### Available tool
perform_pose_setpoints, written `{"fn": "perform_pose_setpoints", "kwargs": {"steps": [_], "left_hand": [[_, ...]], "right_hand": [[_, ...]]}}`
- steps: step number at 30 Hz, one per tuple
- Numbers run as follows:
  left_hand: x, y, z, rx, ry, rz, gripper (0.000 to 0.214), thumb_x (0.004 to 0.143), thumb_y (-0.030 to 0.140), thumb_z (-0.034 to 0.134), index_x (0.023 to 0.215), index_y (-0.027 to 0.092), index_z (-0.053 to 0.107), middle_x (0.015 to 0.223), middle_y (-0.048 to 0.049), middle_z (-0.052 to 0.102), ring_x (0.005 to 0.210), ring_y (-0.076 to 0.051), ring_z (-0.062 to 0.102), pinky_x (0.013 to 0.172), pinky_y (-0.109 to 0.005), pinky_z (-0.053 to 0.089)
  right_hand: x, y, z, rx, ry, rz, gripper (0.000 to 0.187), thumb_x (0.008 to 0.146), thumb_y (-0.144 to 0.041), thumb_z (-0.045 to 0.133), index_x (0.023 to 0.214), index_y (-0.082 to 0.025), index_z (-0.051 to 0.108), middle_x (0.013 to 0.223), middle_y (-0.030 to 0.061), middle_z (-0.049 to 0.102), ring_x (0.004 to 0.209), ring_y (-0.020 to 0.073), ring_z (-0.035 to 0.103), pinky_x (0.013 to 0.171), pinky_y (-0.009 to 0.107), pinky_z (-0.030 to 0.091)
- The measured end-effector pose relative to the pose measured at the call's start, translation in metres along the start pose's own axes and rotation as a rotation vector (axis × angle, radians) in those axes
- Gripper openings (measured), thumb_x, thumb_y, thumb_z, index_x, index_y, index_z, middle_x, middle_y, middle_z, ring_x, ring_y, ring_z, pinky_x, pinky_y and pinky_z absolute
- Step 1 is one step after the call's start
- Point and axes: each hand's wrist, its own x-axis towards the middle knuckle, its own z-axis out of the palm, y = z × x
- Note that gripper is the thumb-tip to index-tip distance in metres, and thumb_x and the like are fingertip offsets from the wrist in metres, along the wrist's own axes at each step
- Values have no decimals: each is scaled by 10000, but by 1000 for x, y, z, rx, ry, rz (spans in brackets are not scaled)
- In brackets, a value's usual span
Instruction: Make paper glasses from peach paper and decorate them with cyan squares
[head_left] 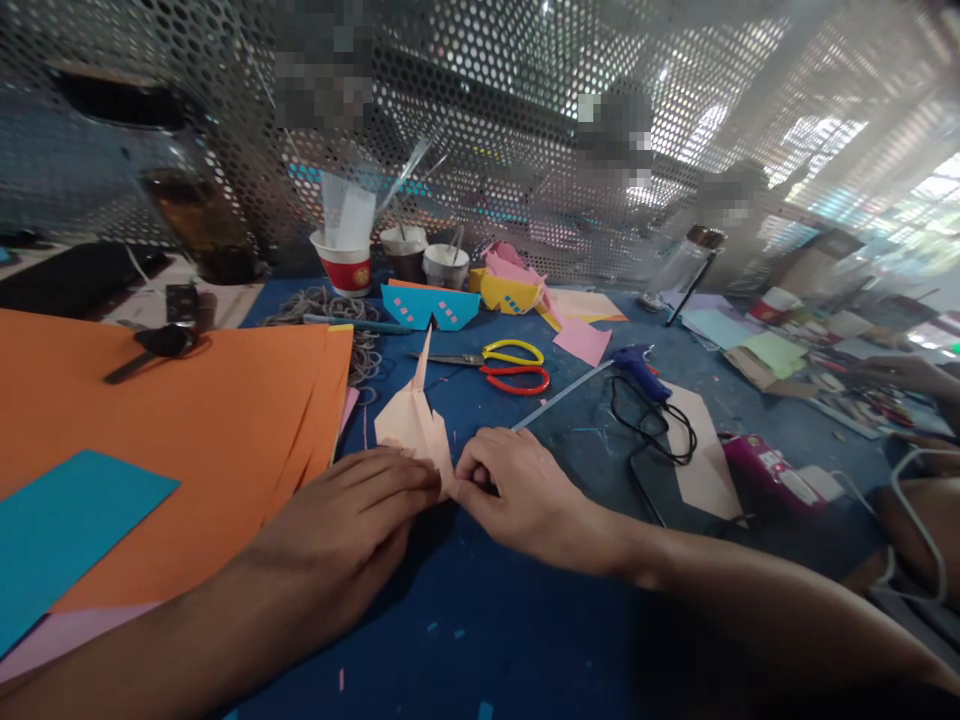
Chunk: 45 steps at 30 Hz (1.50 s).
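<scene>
The folded peach paper (416,425) sits on the blue tabletop (510,630) right between the person's two hands, its narrow spike pointing away from them. The left hand (352,510) lies across its near left part, fingers stretched out side by side on top; I can't tell whether the thumb grips anything underneath. The right hand (525,490) has thumb and forefinger pinched on the paper's near right corner, the other fingers curled in.

On the left, room is tight: the stack of orange sheets (225,420) reaches almost to the paper, and its right edge runs along just beside the left hand, with a turquoise card (82,530) on top. Beyond the spike, the scissors (471,360) lie with their blades toward it and their red and yellow handles to the right; a blue paper cutout (431,308) stands just past the tip. A translucent rod (566,393) slants from near the right knuckles up to the glue gun (641,372). The widest open stretch is on the near side, between the forearms, dotted with tiny paper scraps (486,710).
</scene>
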Motion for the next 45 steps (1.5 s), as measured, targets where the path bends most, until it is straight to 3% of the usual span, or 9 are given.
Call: {"fn": "perform_pose_setpoints", "kwargs": {"steps": [3, 13, 23, 31, 39, 45], "left_hand": [[-2, -4, 3, -50, -32, -59, 263, 1029, 111, 559, 1221, 207, 711, 1188, -53, 826, 1138, -234, 754, 1065, -415, 572], [9, -4, 5, -214, -92, -255, 148, 1038, 185, 573, 927, 248, 648, 1006, 0, 803, 984, -218, 747, 871, -396, 503], [10, -1, 8, -157, -113, -280, 158, 984, 142, 549, 870, 242, 597, 1012, -25, 781, 931, -226, 706, 832, -411, 476], [11, 3, 9, -157, -42, -275, 176, 985, 137, 555, 843, 235, 589, 984, -31, 756, 911, -212, 719, 785, -371, 531], [4, 1, 8, -130, -25, -194, 176, 1028, 138, 546, 964, 228, 684, 1054, -54, 800, 1036, -237, 752, 897, -413, 596], [2, 1, 7, -63, -61, -147, 180, 1033, 138, 543, 1060, 231, 695, 1108, -38, 826, 1044, -230, 770, 1075, -477, 549]], "right_hand": [[0, -1, 2, -23, 3, -13, 164, 982, -176, 690, 827, -186, 638, 828, -28, 645, 769, 136, 539, 805, 338, 339], [-2, 0, 8, -31, 23, -16, 92, 942, -138, 649, 862, -184, 645, 853, -17, 655, 850, 168, 569, 838, 366, 335], [-1, -5, 7, -84, 24, -3, 97, 947, -162, 611, 859, -201, 606, 879, -5, 664, 870, 181, 564, 829, 368, 320], [-1, -7, 9, -134, 18, 4, 95, 941, -173, 591, 858, -212, 565, 894, 7, 670, 882, 191, 562, 827, 369, 308], [0, -5, 10, -132, 40, -6, 105, 917, -174, 585, 839, -216, 528, 860, -1, 648, 850, 185, 546, 810, 362, 302], [0, -5, 9, -119, 29, 5, 113, 927, -198, 591, 835, -217, 530, 856, 0, 656, 831, 181, 553, 813, 366, 323]]}}
